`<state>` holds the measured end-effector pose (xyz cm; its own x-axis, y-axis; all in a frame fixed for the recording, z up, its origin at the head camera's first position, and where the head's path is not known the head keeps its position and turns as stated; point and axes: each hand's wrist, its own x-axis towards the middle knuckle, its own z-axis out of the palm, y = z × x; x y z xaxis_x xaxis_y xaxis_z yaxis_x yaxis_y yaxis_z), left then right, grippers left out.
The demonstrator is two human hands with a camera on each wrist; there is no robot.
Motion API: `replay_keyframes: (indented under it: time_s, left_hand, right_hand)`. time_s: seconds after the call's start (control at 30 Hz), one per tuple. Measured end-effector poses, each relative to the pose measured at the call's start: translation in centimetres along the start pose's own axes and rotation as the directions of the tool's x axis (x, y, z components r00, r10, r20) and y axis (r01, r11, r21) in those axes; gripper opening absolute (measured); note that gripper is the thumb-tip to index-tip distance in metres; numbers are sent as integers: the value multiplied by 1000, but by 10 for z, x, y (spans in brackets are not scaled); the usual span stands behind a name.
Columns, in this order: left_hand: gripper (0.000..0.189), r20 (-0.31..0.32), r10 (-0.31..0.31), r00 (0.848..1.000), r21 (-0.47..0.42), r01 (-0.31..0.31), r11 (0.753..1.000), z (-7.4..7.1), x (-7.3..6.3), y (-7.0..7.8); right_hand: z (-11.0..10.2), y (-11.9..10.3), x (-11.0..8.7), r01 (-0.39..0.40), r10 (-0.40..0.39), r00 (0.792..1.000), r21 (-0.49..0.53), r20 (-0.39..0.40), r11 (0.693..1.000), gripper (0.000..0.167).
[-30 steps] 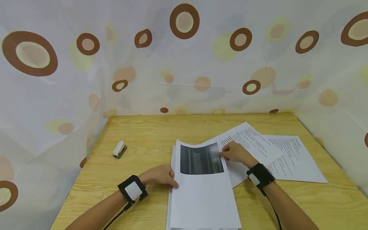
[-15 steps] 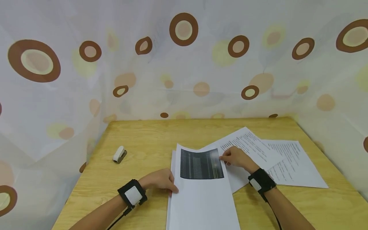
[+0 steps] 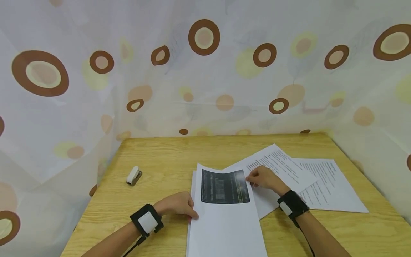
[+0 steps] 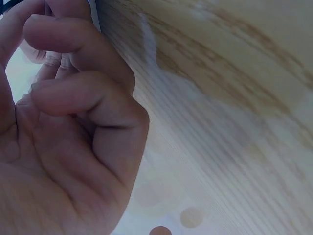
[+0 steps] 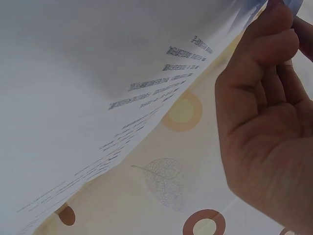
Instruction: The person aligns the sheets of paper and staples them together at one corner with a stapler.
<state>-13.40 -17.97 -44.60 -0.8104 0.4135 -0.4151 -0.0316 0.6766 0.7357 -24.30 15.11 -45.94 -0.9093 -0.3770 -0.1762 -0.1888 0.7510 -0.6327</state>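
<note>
A white sheet of paper (image 3: 226, 228) with a dark printed block near its top lies in front of me in the head view. At its left edge my left hand (image 3: 179, 205) pinches it, thumb on top. Along the upper right edge, my right hand (image 3: 264, 177) pinches the sheet between thumb and fingers. The top edge bows and stands a little raised. Another sheet (image 3: 189, 233) shows beneath along the left side. In the left wrist view the left hand (image 4: 93, 127) has curled fingers. The right wrist view has the right hand (image 5: 266, 112) beside a printed sheet (image 5: 63, 73).
Two printed sheets overlap on the right, a nearer one (image 3: 282, 167) and one farther right (image 3: 337, 189). A small white and grey stapler (image 3: 133, 176) sits on the wooden table (image 3: 160, 157) at left. A patterned curtain (image 3: 224, 78) surrounds the table's back and sides.
The head view has tilted up slightly, so the whole scene sits lower in the frame. Both hands keep their holds on the sheet with hardly any movement against it.
</note>
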Motion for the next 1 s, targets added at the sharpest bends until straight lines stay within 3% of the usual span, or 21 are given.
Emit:
replay_keyframes:
  time_s: [0.23,0.33,0.43,0.5,0.6,0.77,0.87,1.0]
  left_hand:
    - [30,11,7,1000,14,-7,1000,2,0,-1]
    - [36,-33,-1,999,138,6,990,-4,2,-1]
    - [42,-107,-3,994,280,33,960,-15,6,3]
    - [44,-144,17,989,327,32,944,-23,12,9]
    - [43,-166,63,984,350,-1,937,-31,25,20]
    - [37,-141,174,975,344,-116,932,-34,57,46]
    - [30,-142,230,963,315,-176,933,-31,79,63]
    - [22,-175,259,950,304,-198,932,-22,106,80]
  right_hand:
    - [-1,3,-4,22,-22,1000,-8,18,1000,20]
    - [-7,2,-8,31,-31,999,-3,19,1000,22]
    - [-16,3,-15,2,-2,1000,20,-5,1000,24]
    - [-23,5,-22,-30,31,999,31,-23,999,27]
    - [-31,10,-34,-79,81,996,38,-45,996,30]
    - [-42,25,-57,-148,152,985,53,-86,988,35]
    - [-47,37,-69,-195,202,972,69,-120,978,37]
    - [-51,50,-82,-239,250,956,85,-157,967,40]
